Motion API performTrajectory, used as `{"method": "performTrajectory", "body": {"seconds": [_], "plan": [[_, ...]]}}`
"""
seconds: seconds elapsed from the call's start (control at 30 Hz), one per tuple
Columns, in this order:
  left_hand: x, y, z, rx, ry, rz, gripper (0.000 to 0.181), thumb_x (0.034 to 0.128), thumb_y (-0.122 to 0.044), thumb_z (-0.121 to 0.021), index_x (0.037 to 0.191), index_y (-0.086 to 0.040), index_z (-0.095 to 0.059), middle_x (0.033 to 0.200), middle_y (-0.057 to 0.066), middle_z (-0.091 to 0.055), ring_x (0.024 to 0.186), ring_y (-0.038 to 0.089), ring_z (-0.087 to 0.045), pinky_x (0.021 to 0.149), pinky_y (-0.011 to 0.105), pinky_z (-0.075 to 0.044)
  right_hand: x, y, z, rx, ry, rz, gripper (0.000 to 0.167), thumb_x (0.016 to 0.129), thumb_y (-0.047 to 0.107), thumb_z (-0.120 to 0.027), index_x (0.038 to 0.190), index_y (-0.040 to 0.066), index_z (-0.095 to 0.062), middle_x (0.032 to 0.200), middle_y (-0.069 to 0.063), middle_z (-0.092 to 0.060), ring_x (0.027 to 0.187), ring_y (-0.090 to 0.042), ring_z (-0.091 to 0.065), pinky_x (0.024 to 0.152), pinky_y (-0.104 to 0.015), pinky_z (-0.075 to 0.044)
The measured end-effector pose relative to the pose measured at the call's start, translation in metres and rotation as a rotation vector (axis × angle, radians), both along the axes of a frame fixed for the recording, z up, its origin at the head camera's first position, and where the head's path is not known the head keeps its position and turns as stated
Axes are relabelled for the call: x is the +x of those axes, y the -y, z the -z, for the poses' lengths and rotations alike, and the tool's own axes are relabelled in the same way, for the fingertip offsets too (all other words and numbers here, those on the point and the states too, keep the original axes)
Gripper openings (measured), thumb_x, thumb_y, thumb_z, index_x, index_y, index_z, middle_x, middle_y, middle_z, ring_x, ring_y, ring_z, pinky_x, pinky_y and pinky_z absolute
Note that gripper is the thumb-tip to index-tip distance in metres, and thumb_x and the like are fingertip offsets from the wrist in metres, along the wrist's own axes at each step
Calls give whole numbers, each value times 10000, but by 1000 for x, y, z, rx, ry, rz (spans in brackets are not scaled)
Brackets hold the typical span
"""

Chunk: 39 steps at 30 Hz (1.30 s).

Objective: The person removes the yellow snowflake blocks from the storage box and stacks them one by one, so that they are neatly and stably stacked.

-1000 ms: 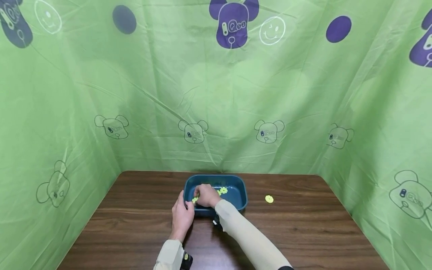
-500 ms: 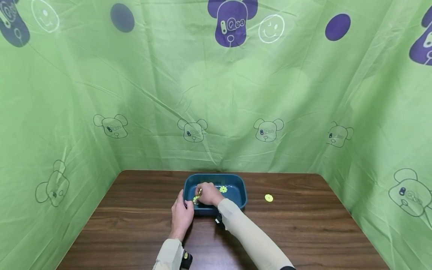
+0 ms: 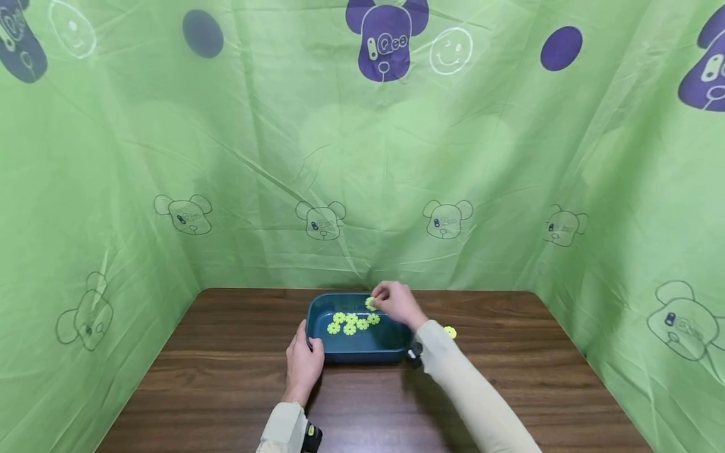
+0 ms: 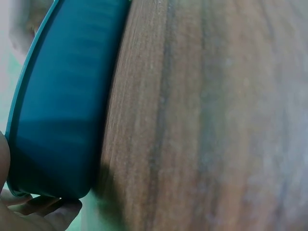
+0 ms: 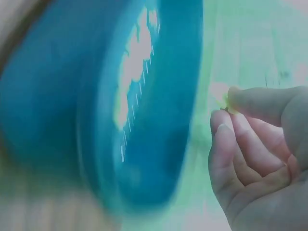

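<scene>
A dark teal plastic bin point(image 3: 362, 357) stands at the table's far edge. My left hand point(image 3: 304, 365) grips its left end, with the thumb at the rim and the fingers against the outer wall, as the left wrist view shows on the bin point(image 4: 57, 110). Above the bin's back right part, my right hand point(image 3: 401, 303) pinches a yellow-green flower-shaped disc point(image 3: 370, 304) between thumb and fingertips. Several similar discs point(image 3: 350, 328) lie on the bin's floor, left of the middle. In the right wrist view the pinched disc point(image 5: 222, 96) is blurred and partly covered by the thumb.
Another yellow-green disc point(image 3: 450, 332) lies on the wooden table point(image 3: 226, 377) right of the bin, partly hidden by the right sleeve. A green printed curtain point(image 3: 368, 251) closes off the back and both sides.
My right hand has risen from the bin's left part and moved right and back, carrying a disc. The discs it covered now show. My left hand has stayed at the bin's left end.
</scene>
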State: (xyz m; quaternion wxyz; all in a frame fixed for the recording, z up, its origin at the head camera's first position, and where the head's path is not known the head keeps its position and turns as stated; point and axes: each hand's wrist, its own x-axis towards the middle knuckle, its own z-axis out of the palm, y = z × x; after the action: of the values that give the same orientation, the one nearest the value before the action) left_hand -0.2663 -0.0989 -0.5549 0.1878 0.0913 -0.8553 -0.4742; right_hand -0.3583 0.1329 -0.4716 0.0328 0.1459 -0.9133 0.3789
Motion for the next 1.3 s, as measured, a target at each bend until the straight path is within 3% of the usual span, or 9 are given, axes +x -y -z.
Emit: {"method": "performTrajectory", "body": {"seconds": [0.23,0.37,0.53,0.67,0.8,1.0,1.3], "plan": [[-1,0,1,7,20,5,549,977,-134,-486,1506,3,-440,1458,273,-528,1319,415,-547,1077,544,-449,-2,-79,-19,54,3,101,122,892,158,-761,984,80,-746,910,-68,-754,761,-175,-698,692,-315,-565],[-2,1,1,4,25,2,551,976,-142,-485,1507,-3,-442,1445,277,-538,1305,422,-556,1064,549,-457,1,-117,-15,58,68,144,135,919,155,-734,1006,54,-751,923,-124,-749,730,-220,-704,631,-291,-550],[-3,1,0,-1,16,-2,548,970,-131,-499,1498,5,-450,1428,285,-548,1290,430,-566,1054,554,-464,7,-148,2,65,162,177,166,950,156,-699,1040,26,-751,936,-143,-746,793,-280,-715,659,-326,-574],[-3,1,0,-4,5,-3,544,970,-125,-500,1495,9,-452,1429,284,-548,1289,429,-567,1056,553,-464,12,-162,18,28,233,194,143,948,112,-689,1019,3,-748,909,-136,-743,786,-256,-702,720,-405,-597],[-3,0,1,-11,-16,-10,533,963,-109,-506,1479,21,-470,1415,290,-559,1273,431,-579,1042,553,-473,15,-172,30,-5,293,206,133,938,66,-679,1012,-22,-745,889,-149,-738,783,-227,-690,713,-385,-600],[-3,-1,1,-1,-12,-7,536,974,-126,-488,1489,20,-458,1430,287,-547,1286,430,-570,1057,550,-464,17,-180,36,-51,335,187,160,924,42,-684,1019,-79,-730,817,-154,-717,710,-162,-647,608,-260,-552],[-3,-1,2,-3,6,6,542,974,-131,-480,1493,24,-448,1435,290,-540,1293,431,-564,1058,559,-460,20,-182,44,-67,350,194,159,914,24,-696,1019,-90,-728,766,-122,-700,673,-146,-622,583,-255,-532]]}}
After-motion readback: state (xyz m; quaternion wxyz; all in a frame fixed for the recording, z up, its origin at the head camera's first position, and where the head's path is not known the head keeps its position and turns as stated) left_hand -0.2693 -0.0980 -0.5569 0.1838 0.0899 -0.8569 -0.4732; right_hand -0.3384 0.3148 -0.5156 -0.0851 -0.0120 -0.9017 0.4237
